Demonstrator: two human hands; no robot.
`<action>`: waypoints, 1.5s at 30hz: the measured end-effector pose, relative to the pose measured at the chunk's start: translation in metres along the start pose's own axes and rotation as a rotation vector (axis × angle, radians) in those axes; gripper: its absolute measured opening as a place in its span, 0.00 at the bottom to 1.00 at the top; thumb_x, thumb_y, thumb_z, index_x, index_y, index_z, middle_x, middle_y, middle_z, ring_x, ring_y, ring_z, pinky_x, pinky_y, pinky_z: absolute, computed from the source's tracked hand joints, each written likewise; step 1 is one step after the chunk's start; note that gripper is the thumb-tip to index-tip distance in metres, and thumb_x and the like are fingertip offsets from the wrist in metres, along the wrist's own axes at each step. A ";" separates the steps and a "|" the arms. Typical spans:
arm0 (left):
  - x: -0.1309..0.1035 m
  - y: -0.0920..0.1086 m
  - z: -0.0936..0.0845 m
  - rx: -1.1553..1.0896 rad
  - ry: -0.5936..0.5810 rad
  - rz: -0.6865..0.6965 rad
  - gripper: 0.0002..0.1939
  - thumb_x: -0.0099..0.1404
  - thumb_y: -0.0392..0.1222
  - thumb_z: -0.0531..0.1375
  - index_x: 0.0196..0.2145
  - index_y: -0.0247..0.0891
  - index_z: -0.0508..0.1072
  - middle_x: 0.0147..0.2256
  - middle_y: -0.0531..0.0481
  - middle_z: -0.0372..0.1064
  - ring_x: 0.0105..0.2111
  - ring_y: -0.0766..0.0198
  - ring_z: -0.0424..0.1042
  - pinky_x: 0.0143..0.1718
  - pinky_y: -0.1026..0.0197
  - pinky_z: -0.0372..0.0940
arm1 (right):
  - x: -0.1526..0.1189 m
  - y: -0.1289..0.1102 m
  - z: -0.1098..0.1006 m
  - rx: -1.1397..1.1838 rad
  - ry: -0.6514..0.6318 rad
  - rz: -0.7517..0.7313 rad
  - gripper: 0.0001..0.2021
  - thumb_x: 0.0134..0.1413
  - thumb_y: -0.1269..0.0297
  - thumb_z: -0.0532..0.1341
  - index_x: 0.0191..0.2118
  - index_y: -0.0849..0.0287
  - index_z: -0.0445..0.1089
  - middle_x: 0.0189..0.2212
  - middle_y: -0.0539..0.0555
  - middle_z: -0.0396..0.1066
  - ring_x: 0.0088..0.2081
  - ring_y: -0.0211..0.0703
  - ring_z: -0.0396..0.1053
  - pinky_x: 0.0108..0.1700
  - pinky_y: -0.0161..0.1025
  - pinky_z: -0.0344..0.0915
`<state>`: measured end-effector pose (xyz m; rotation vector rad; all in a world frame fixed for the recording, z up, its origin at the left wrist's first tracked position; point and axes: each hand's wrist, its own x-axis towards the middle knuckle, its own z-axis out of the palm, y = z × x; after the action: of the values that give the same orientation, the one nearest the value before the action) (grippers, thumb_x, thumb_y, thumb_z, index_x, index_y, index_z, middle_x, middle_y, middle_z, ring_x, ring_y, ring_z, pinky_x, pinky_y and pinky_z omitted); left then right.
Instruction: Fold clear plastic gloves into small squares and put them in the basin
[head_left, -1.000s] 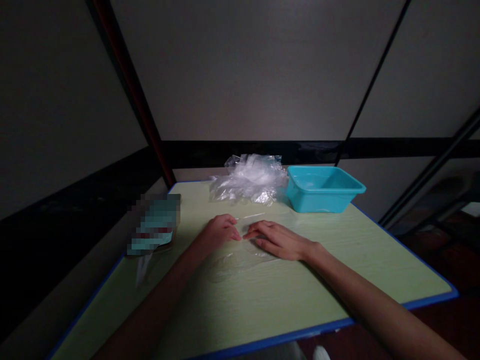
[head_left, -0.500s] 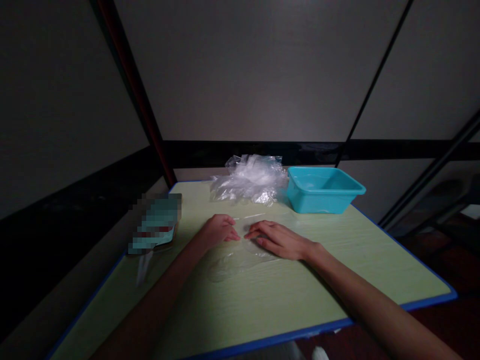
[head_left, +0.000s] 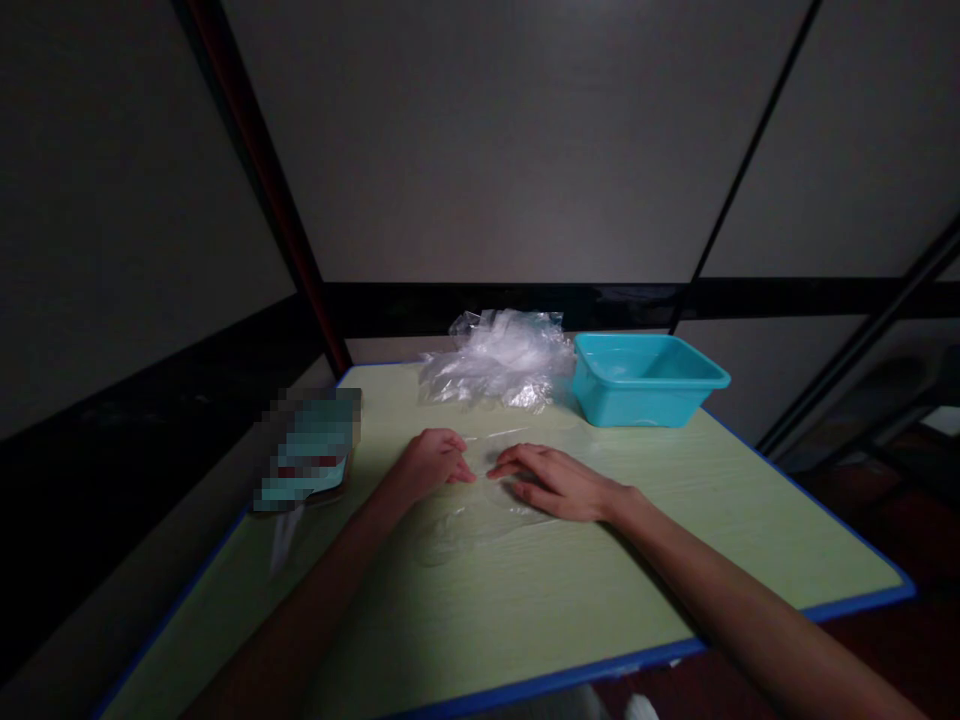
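Observation:
A thin, clear plastic piece (head_left: 450,535), perhaps a bag or a glove, lies flat on the table in front of me. My right hand (head_left: 559,483) rests palm down on it, fingers stretched out and slightly bent. Over its left part is my left hand (head_left: 436,463), with the fingers loosely bent and apart. A small gap separates the fingertips of both hands. I see nothing gripped in either hand. Behind them sits a crumpled heap of clear plastic (head_left: 502,360).
A turquoise plastic basin (head_left: 637,400) stands at the back right of the pale green table (head_left: 570,620), which has a blue edge. At the left edge lies a blurred-out greenish object (head_left: 315,445), with a clear strip (head_left: 283,535) below it. A wall panel (head_left: 487,150) rises behind.
My left hand has shifted very slightly left, widening the gap to my right hand a little. The right hand stays on the plastic, almost unmoved.

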<state>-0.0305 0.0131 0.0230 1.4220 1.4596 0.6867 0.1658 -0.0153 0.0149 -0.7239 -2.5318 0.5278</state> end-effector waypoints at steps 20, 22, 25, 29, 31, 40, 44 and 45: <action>0.001 -0.006 -0.001 -0.034 0.056 0.122 0.05 0.47 0.30 0.49 0.24 0.36 0.61 0.14 0.59 0.63 0.14 0.67 0.69 0.16 0.69 0.58 | 0.001 -0.002 -0.002 -0.069 -0.017 -0.008 0.13 0.54 0.69 0.50 0.47 0.63 0.57 0.44 0.58 0.65 0.46 0.42 0.61 0.47 0.40 0.58; -0.001 -0.005 0.000 -0.041 0.087 0.165 0.07 0.47 0.29 0.48 0.25 0.36 0.61 0.15 0.60 0.63 0.14 0.68 0.68 0.17 0.69 0.59 | 0.001 -0.003 -0.002 -0.073 -0.020 -0.009 0.13 0.54 0.70 0.50 0.47 0.63 0.58 0.43 0.58 0.65 0.46 0.42 0.62 0.47 0.40 0.58; -0.003 -0.002 0.004 -0.058 0.147 0.253 0.08 0.47 0.30 0.48 0.27 0.36 0.62 0.16 0.59 0.63 0.16 0.67 0.69 0.18 0.68 0.59 | 0.001 -0.004 -0.002 -0.071 -0.025 -0.012 0.13 0.54 0.70 0.50 0.47 0.63 0.57 0.43 0.57 0.65 0.45 0.42 0.62 0.47 0.40 0.57; -0.004 -0.003 0.011 -0.028 0.152 0.269 0.08 0.47 0.31 0.49 0.27 0.36 0.62 0.17 0.58 0.63 0.18 0.65 0.71 0.19 0.68 0.60 | 0.001 -0.004 -0.002 -0.085 -0.030 -0.007 0.13 0.55 0.70 0.50 0.47 0.62 0.57 0.43 0.57 0.65 0.45 0.42 0.62 0.47 0.41 0.58; -0.002 -0.006 0.013 0.010 0.145 0.245 0.08 0.47 0.30 0.48 0.27 0.36 0.62 0.17 0.58 0.63 0.18 0.65 0.71 0.19 0.68 0.60 | 0.001 -0.004 -0.002 -0.096 -0.034 -0.008 0.13 0.55 0.70 0.49 0.47 0.62 0.57 0.43 0.57 0.65 0.45 0.42 0.62 0.47 0.41 0.58; 0.004 -0.010 0.008 0.093 0.152 0.178 0.06 0.47 0.28 0.50 0.22 0.38 0.60 0.12 0.59 0.60 0.19 0.63 0.72 0.15 0.71 0.53 | 0.001 -0.004 -0.002 -0.096 -0.034 0.002 0.14 0.55 0.70 0.49 0.48 0.62 0.57 0.44 0.57 0.64 0.46 0.43 0.62 0.47 0.42 0.58; 0.002 -0.010 0.005 0.120 0.150 0.162 0.06 0.48 0.29 0.50 0.20 0.38 0.60 0.13 0.59 0.61 0.19 0.63 0.72 0.15 0.70 0.54 | 0.001 -0.004 -0.002 -0.090 -0.034 0.009 0.13 0.55 0.69 0.49 0.47 0.62 0.57 0.44 0.58 0.65 0.45 0.43 0.62 0.47 0.42 0.58; 0.002 -0.010 0.005 0.127 0.150 0.159 0.05 0.48 0.30 0.50 0.20 0.38 0.60 0.13 0.59 0.61 0.19 0.63 0.72 0.15 0.70 0.54 | 0.001 -0.004 -0.002 -0.089 -0.034 0.013 0.13 0.55 0.69 0.49 0.47 0.61 0.57 0.44 0.58 0.65 0.45 0.43 0.62 0.46 0.42 0.58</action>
<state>-0.0303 0.0126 0.0118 1.6270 1.5398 0.8274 0.1646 -0.0176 0.0189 -0.7694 -2.5979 0.4379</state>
